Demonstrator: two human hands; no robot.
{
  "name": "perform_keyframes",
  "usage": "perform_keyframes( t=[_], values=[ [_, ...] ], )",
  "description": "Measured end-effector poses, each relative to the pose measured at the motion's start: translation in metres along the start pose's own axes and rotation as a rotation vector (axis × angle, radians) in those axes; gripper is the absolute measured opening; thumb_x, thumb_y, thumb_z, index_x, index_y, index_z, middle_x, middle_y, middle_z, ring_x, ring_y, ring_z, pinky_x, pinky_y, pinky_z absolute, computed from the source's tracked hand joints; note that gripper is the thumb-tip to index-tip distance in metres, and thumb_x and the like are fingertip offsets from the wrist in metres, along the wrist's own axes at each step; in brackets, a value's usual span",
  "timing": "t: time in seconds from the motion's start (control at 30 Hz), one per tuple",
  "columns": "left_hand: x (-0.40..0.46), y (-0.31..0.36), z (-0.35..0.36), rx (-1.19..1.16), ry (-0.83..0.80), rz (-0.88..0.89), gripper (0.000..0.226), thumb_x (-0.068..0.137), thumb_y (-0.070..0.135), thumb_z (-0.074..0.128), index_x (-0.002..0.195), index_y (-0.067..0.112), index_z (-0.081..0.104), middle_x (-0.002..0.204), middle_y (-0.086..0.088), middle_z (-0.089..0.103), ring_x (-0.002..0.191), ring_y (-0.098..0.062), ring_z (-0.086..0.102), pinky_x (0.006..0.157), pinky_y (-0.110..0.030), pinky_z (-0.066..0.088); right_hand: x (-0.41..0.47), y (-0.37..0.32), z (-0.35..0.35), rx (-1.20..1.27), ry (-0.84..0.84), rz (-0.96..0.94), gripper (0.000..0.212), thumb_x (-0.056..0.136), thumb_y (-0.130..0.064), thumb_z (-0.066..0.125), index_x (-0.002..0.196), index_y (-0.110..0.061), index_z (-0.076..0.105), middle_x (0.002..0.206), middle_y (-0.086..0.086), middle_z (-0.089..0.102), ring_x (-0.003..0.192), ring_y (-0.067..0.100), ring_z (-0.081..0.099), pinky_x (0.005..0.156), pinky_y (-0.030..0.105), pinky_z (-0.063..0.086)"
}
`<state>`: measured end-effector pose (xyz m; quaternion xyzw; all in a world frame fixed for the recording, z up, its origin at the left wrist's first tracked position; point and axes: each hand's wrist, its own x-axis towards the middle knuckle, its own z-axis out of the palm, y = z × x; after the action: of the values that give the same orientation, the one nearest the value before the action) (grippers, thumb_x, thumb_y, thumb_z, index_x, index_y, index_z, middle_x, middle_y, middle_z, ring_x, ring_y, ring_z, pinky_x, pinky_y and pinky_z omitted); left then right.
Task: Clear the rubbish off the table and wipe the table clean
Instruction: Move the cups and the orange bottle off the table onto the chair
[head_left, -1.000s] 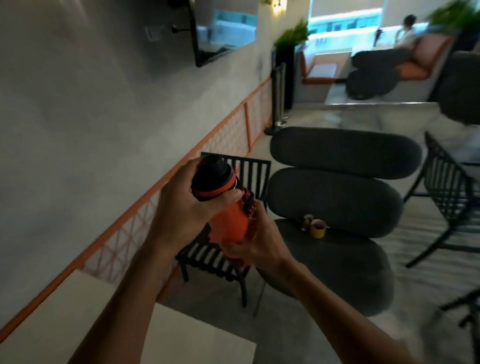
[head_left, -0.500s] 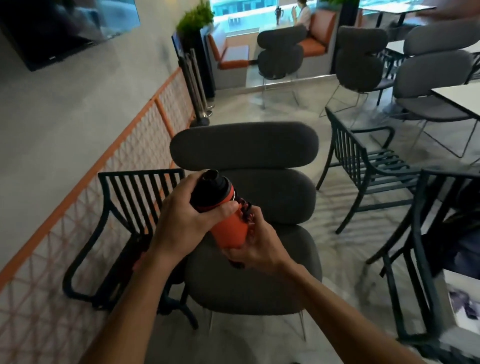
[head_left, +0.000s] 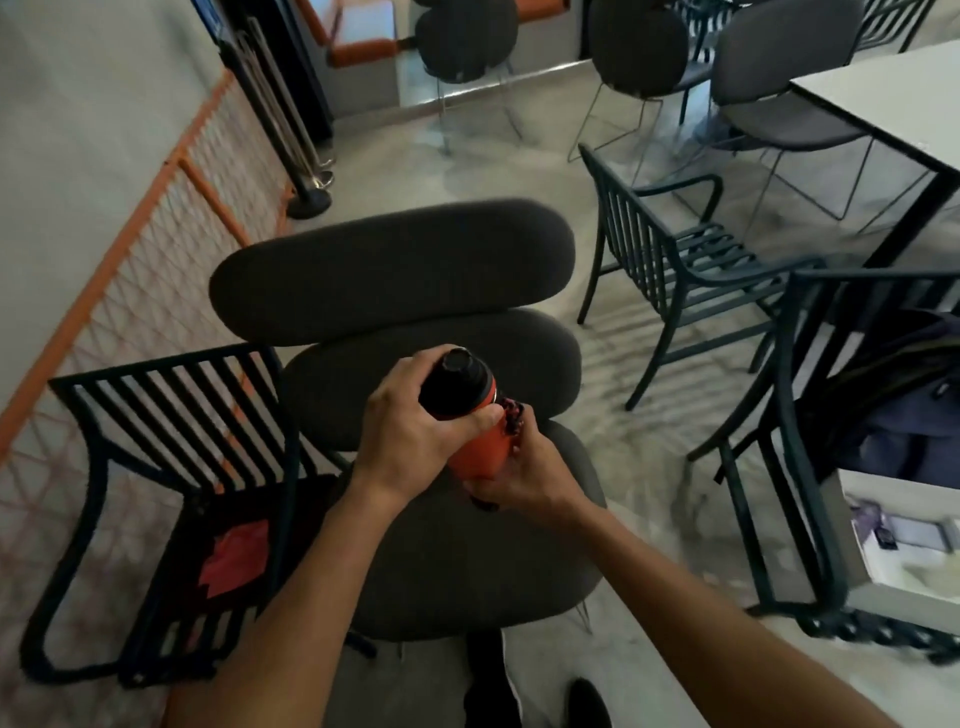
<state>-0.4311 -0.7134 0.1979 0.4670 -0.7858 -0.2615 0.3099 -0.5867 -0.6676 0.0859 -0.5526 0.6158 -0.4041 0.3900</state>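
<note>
- Orange bottle (head_left: 480, 451): held up in front of the body, tilted with its black cap (head_left: 456, 383) leaning away from the person; it hangs above the seat of a grey upholstered chair (head_left: 395, 283) and touches nothing but the two hands
- Left hand (head_left: 415, 431): wrapped round the top of the bottle, thumb across the seam where cap meets orange body, fingers curled behind the cap; firmly closed on it
- Right hand (head_left: 524, 475): cupped under and round the lower end of the bottle, fingers curled on its far side; a dark braided cord (head_left: 513, 420) on the bottle's side lies just above this hand's fingertips
- Left of the left hand: a black slatted metal chair (head_left: 171, 415), a red patch (head_left: 234, 558) showing on its seat; beyond it an orange-framed mesh railing (head_left: 171, 218) along the wall
- Right of the right hand: two more dark slatted chairs (head_left: 670, 265); farther off, a white table (head_left: 883, 93); a dark bag (head_left: 914, 415) sits on the nearer of these chairs
</note>
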Motion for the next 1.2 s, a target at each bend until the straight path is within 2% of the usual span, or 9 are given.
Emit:
perform_keyframes(
  t=[0.2, 0.3, 0.43, 0.63, 0.73, 0.8, 1.0, 1.1, 1.2],
  values=[
    [0.055, -0.051, 0.024, -0.038, -0.093, 0.019, 0.069, 0.067, 0.061, 0.078, 0.127, 0.039, 0.053, 0.121, 0.013, 0.055, 0.111, -0.006, 0.055, 0.094, -0.035, 0.054, 0.047, 0.022, 0.01, -0.02, 0.057, 0.127, 0.092, 0.065, -0.042, 0.088, 0.113, -0.07, 0.015, 0.122, -0.008, 0.055, 0.107, 0.016, 0.062, 0.077, 0.039, 0.062],
    [0.082, -0.081, 0.039, -0.053, -0.113, 0.016, 0.067, 0.064, 0.062, 0.078, 0.124, 0.044, 0.052, 0.117, 0.016, 0.054, 0.111, -0.009, 0.055, 0.094, -0.037, 0.054, 0.075, 0.034, 0.02, -0.023, 0.093, 0.19, 0.093, 0.065, -0.044, 0.088, 0.125, -0.063, 0.019, 0.128, -0.008, 0.054, 0.111, 0.014, 0.06, 0.081, 0.035, 0.06],
    [0.101, -0.119, 0.066, -0.016, -0.165, 0.019, 0.064, 0.066, 0.046, 0.088, 0.12, 0.044, 0.054, 0.116, 0.014, 0.055, 0.111, -0.012, 0.054, 0.093, -0.033, 0.052, 0.1, 0.064, 0.04, -0.017, 0.131, 0.287, 0.112, 0.06, -0.053, 0.087, 0.147, -0.048, 0.016, 0.136, -0.012, 0.054, 0.121, 0.012, 0.058, 0.095, 0.043, 0.054],
    [0.12, -0.173, 0.118, 0.014, -0.213, -0.024, 0.065, 0.068, 0.044, 0.087, 0.124, 0.035, 0.057, 0.12, 0.011, 0.055, 0.112, -0.012, 0.051, 0.091, -0.025, 0.046, 0.131, 0.116, 0.059, 0.035, 0.142, 0.446, 0.119, 0.057, -0.055, 0.085, 0.148, -0.05, 0.008, 0.147, -0.009, 0.047, 0.131, 0.015, 0.05, 0.102, 0.046, 0.049],
    [0.129, -0.198, 0.142, 0.025, -0.227, -0.052, 0.065, 0.068, 0.046, 0.086, 0.125, 0.036, 0.056, 0.122, 0.01, 0.054, 0.113, -0.012, 0.051, 0.093, -0.03, 0.05, 0.151, 0.138, 0.065, 0.025, 0.137, 0.513, 0.115, 0.057, -0.058, 0.081, 0.143, -0.056, 0.004, 0.146, -0.005, 0.048, 0.131, 0.019, 0.05, 0.104, 0.047, 0.047],
    [0.133, -0.213, 0.157, 0.034, -0.23, -0.057, 0.066, 0.068, 0.049, 0.084, 0.127, 0.037, 0.054, 0.124, 0.011, 0.053, 0.116, -0.011, 0.051, 0.096, -0.033, 0.051, 0.164, 0.151, 0.068, 0.006, 0.136, 0.525, 0.112, 0.058, -0.061, 0.078, 0.144, -0.052, 0.006, 0.147, -0.002, 0.047, 0.131, 0.021, 0.05, 0.104, 0.047, 0.047],
    [0.143, -0.26, 0.206, 0.064, -0.229, -0.07, 0.069, 0.069, 0.046, 0.085, 0.13, 0.036, 0.054, 0.129, 0.01, 0.05, 0.122, -0.012, 0.047, 0.096, -0.029, 0.048, 0.199, 0.21, 0.089, 0.016, 0.161, 0.503, 0.102, 0.059, -0.065, 0.067, 0.145, -0.035, 0.021, 0.138, 0.001, 0.052, 0.121, 0.022, 0.057, 0.096, 0.047, 0.052],
    [0.148, -0.283, 0.225, 0.052, -0.203, -0.074, 0.067, 0.068, 0.046, 0.085, 0.128, 0.035, 0.057, 0.128, 0.01, 0.053, 0.12, -0.014, 0.051, 0.095, -0.035, 0.052, 0.213, 0.236, 0.1, 0.031, 0.19, 0.498, 0.095, 0.061, -0.063, 0.065, 0.142, -0.035, 0.024, 0.134, 0.002, 0.055, 0.115, 0.022, 0.06, 0.092, 0.047, 0.053],
    [0.152, -0.304, 0.242, 0.017, -0.191, -0.067, 0.065, 0.07, 0.046, 0.085, 0.128, 0.033, 0.058, 0.129, 0.009, 0.054, 0.121, -0.012, 0.054, 0.098, -0.033, 0.052, 0.223, 0.258, 0.11, 0.045, 0.222, 0.492, 0.09, 0.066, -0.061, 0.068, 0.141, -0.036, 0.025, 0.134, 0.0, 0.055, 0.113, 0.019, 0.061, 0.09, 0.046, 0.054]
  ],
)
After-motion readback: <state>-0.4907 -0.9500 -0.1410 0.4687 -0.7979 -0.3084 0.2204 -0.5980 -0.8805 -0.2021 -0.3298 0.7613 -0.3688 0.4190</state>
